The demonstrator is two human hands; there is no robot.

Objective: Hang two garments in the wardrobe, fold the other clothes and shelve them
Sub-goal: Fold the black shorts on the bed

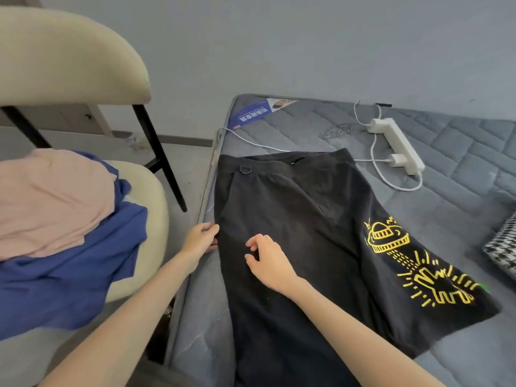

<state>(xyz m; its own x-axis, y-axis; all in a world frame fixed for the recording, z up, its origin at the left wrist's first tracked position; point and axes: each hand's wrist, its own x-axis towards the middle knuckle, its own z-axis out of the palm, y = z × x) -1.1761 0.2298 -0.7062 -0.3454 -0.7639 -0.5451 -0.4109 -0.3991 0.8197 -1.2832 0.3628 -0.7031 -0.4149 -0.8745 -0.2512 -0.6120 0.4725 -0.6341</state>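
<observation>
Black trousers (301, 219) with a yellow printed drawing on one leg lie flat on the grey quilted mattress (460, 196), waistband at the far end. My left hand (199, 238) pinches the left edge of the trousers at the mattress side. My right hand (266, 259) rests on the black cloth just right of it, fingers loosely curled and apart, holding nothing. A pink garment (50, 202) lies on top of a blue garment (69, 275) on the cream chair (145, 208) to the left.
A white power strip (396, 143) with a plugged charger and white cable (391, 182) lies on the mattress beyond the trousers. A black-and-white houndstooth cloth (502, 250) shows at the right edge. A blue printed leaflet (251, 114) sits at the mattress's far corner. Grey wall behind.
</observation>
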